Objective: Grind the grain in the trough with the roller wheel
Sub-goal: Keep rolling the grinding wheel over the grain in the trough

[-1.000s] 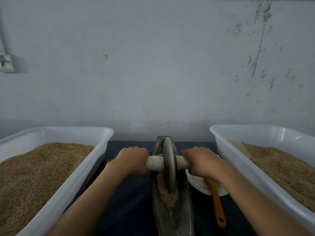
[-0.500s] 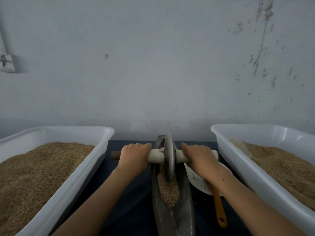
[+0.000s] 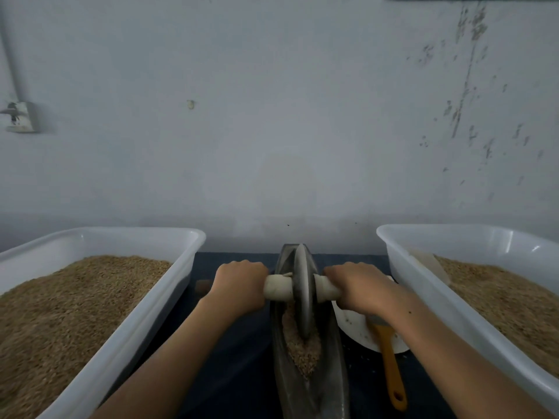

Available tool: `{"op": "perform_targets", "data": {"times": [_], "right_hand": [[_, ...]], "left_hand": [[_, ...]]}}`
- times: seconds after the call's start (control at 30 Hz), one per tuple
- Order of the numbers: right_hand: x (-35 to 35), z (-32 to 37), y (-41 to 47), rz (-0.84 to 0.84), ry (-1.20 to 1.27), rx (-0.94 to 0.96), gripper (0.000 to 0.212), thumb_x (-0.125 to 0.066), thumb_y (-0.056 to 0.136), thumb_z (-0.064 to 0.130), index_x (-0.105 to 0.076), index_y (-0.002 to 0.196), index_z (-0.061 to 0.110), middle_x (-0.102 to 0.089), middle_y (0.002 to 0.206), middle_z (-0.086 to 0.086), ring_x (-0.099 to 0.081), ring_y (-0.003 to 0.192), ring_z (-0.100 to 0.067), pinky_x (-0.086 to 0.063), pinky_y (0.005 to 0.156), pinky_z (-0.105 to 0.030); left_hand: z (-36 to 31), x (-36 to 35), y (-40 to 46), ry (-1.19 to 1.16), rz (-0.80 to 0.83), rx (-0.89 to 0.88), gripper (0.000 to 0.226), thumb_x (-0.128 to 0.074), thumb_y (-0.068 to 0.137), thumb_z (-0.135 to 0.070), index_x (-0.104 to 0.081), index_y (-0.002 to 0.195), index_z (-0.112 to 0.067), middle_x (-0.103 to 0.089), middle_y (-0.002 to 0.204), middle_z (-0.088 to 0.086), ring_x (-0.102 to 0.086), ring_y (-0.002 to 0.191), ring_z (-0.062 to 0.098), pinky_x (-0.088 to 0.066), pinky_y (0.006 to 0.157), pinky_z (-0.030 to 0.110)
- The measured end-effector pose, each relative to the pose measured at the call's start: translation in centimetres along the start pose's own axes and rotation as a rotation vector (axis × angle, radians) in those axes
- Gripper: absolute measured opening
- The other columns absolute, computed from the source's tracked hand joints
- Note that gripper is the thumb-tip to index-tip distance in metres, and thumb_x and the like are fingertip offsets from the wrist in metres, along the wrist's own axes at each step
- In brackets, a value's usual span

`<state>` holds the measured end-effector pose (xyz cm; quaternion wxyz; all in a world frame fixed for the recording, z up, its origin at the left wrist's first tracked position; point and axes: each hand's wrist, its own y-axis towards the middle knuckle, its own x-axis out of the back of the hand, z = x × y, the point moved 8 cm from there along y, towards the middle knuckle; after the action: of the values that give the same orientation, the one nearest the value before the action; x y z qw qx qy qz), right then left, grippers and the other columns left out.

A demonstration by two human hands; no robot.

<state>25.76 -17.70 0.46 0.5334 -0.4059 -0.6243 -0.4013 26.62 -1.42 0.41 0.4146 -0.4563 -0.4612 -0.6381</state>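
- On the dark worktop [image 3: 242,352], between two big white plastic tubs, sits a long grey metal trough [image 3: 311,385] shaped like a little boat.
- Brown grain [image 3: 302,349] lies in a small pile in the middle of the trough.
- A round grey metal roller wheel [image 3: 303,294] stands on its edge in the trough, with its bottom pressed into the grain.
- A pale wooden handle [image 3: 276,290] goes through the wheel and sticks out on both sides.
- The left hand [image 3: 240,285] has its grip curled tight round the left end of the handle.
- The right hand [image 3: 358,287] has its grip curled tight round the right end.
- The left tub [image 3: 127,337] and the right tub [image 3: 429,285] are both full of grain.
- A white plate [image 3: 354,328] with an orange-handled brush [image 3: 390,361] lies just beside the trough, under the right arm.
- To grind well, I think both hands should push down the same, so the wheel stays straight up.
- Roll it slowly along the trough, right over the pile.
- Do not tip it sideways, or grain may spill out.
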Motion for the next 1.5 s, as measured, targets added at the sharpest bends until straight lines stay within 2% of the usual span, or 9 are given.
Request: {"op": "perform_targets", "data": {"times": [0.2, 0.43, 0.53, 0.8, 0.9, 1.07, 1.2, 1.37, 1.5], "right_hand": [[0.1, -0.4, 0.2, -0.245, -0.010, -0.031, 0.019, -0.050, 0.091, 0.014, -0.042, 0.107, 0.020, -0.061, 0.102, -0.004, -0.059, 0.092, -0.026, -0.035, 0.067, -0.032], [-0.1, 0.3, -0.3, 0.049, -0.025, 0.058, 0.028, -0.058, 0.085, 0.013, -0.053, 0.112, 0.020, -0.061, 0.105, -0.004, -0.057, 0.087, -0.021, -0.035, 0.066, -0.029], [-0.5, 0.3, -0.5, 0.125, 0.005, 0.081, 0.028, -0.062, 0.084, 0.015, -0.054, 0.111, 0.020, -0.059, 0.098, -0.001, -0.055, 0.083, -0.019, -0.036, 0.064, -0.028], [0.3, -0.3, 0.1, -0.268, 0.002, 0.020, 0.016, -0.049, 0.092, 0.016, -0.041, 0.105, 0.022, -0.061, 0.101, -0.001, -0.058, 0.091, -0.024, -0.032, 0.067, -0.031], [0.2, -0.4, 0.1, -0.279, 0.030, 0.030, 0.013, -0.048, 0.093, 0.017, -0.039, 0.102, 0.022, -0.061, 0.100, -0.001, -0.058, 0.089, -0.023, -0.033, 0.067, -0.031], [0.3, 0.1, -0.1, -0.098, -0.043, 0.053, 0.020, -0.053, 0.085, 0.011, -0.047, 0.101, 0.021, -0.060, 0.101, -0.004, -0.058, 0.091, -0.025, -0.033, 0.066, -0.031], [0.1, 0.4, -0.2, 0.034, -0.068, 0.078, 0.030, -0.057, 0.082, 0.013, -0.056, 0.111, 0.020, -0.062, 0.101, -0.003, -0.060, 0.089, -0.022, -0.040, 0.065, -0.030], [0.4, 0.2, 0.3, -0.139, -0.061, 0.019, 0.022, -0.051, 0.087, 0.010, -0.048, 0.106, 0.020, -0.060, 0.101, -0.004, -0.058, 0.090, -0.025, -0.034, 0.066, -0.031], [0.1, -0.2, 0.4, -0.293, -0.024, -0.042, 0.021, -0.052, 0.090, 0.013, -0.043, 0.108, 0.020, -0.061, 0.101, 0.000, -0.059, 0.091, -0.023, -0.041, 0.071, -0.032]], "left_hand": [[-0.4, 1.0, -0.5, 0.018, -0.278, 0.018, 0.020, -0.054, 0.089, -0.032, -0.049, 0.107, -0.024, -0.062, 0.100, -0.003, -0.060, 0.090, 0.016, -0.034, 0.066, 0.026], [0.4, -1.2, -0.3, -0.089, 0.249, 0.003, 0.045, -0.071, 0.077, -0.034, -0.056, 0.117, -0.018, -0.063, 0.107, 0.002, -0.058, 0.093, 0.019, -0.040, 0.072, 0.029], [0.3, -1.6, -0.7, -0.105, 0.313, 0.018, 0.047, -0.073, 0.074, -0.033, -0.056, 0.116, -0.018, -0.062, 0.100, 0.000, -0.053, 0.082, 0.016, -0.040, 0.070, 0.029], [-0.3, 1.1, -0.6, 0.052, -0.179, 0.065, 0.024, -0.057, 0.088, -0.031, -0.053, 0.110, -0.023, -0.062, 0.103, -0.001, -0.060, 0.093, 0.019, -0.035, 0.068, 0.028], [-0.6, 1.3, -0.7, 0.060, -0.235, 0.047, 0.023, -0.056, 0.088, -0.030, -0.051, 0.109, -0.022, -0.063, 0.102, -0.001, -0.061, 0.092, 0.019, -0.038, 0.069, 0.029], [0.3, -0.8, -0.2, -0.062, 0.168, 0.021, 0.038, -0.066, 0.080, -0.032, -0.057, 0.113, -0.018, -0.064, 0.103, 0.001, -0.061, 0.095, 0.020, -0.044, 0.074, 0.030], [0.5, -1.9, -0.6, -0.136, 0.334, 0.026, 0.039, -0.071, 0.073, -0.031, -0.059, 0.108, -0.017, -0.056, 0.073, -0.006, -0.058, 0.076, 0.016, -0.044, 0.069, 0.030], [0.5, -0.6, 0.0, -0.035, 0.073, 0.046, 0.032, -0.064, 0.081, -0.032, -0.057, 0.110, -0.019, -0.063, 0.100, 0.000, -0.059, 0.091, 0.019, -0.038, 0.070, 0.029], [0.0, 0.7, -0.3, 0.012, -0.202, 0.053, 0.023, -0.056, 0.088, -0.030, -0.052, 0.109, -0.023, -0.062, 0.101, -0.001, -0.059, 0.091, 0.018, -0.035, 0.068, 0.027]]}}
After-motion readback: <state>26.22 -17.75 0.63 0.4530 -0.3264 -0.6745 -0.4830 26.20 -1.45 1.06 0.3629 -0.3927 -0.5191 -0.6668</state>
